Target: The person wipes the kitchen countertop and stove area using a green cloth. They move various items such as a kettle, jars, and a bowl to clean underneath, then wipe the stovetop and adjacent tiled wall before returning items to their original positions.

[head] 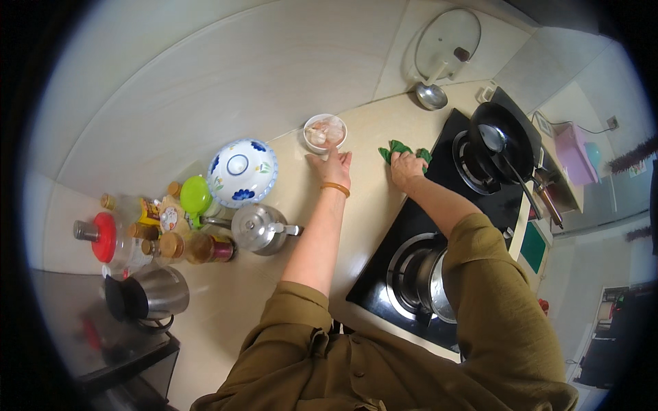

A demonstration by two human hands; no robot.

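Note:
My right hand (408, 168) presses down on a bunched green cloth (396, 148) on the countertop, beside the edge of the black gas hob (390, 246). Just in front of my left hand (333, 167) is a small white bowl (310, 146) of garlic bulbs (325, 131), close to the wall. The left fingers are spread at the bowl's near side. A fingertip overlaps its rim, and whether it touches is hard to tell.
Left of my left arm stand a metal kettle (257, 229), a flower-patterned lidded dish (241, 172) and several seasoning jars (172, 245). A steel jug (164, 293) is nearer me. On the hob are a black wok (519, 138) and a metal pot (441, 287). A ladle (432, 96) hangs at the wall.

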